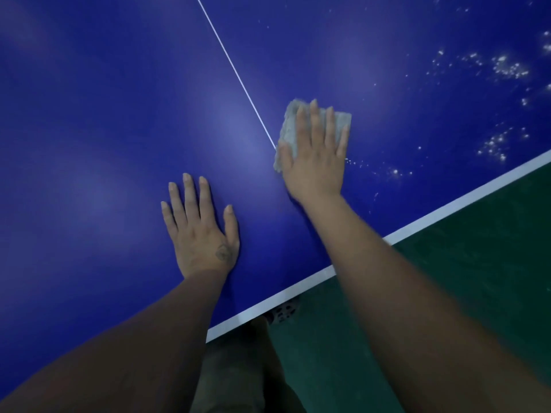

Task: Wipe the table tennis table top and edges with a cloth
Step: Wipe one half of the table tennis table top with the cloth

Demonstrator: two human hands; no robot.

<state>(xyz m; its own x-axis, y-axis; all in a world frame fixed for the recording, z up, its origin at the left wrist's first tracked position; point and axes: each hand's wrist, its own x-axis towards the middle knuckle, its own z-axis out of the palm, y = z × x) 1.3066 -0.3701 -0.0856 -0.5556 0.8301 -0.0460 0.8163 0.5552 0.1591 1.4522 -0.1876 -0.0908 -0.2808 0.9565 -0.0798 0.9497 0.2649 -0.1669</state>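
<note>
Table: blue top [104, 114] with a thin white centre line [235, 70] running from the far edge toward the near side, and a white border stripe [432, 216] along the near edge.
Cloth: a grey cloth [289, 129] lies flat on the top, just right of the centre line's visible end — its left corner meets the line.
Right hand: right hand [316, 156] lies palm down on the cloth, fingers straight and spread, pressing it to the top; nothing is curled round it.
Left hand: left hand [202, 228] rests flat on the bare blue surface, fingers straight and slightly apart, holding nothing — it is left of the cloth and nearer the edge.
Specks: white specks [507, 67] are scattered over the right part of the top, some close to the right hand's little finger.
Floor: green floor [447, 293] shows beyond the near edge.
Below the edge: a dark patterned object [283, 310] peeks out under the border; what it is cannot be told.
</note>
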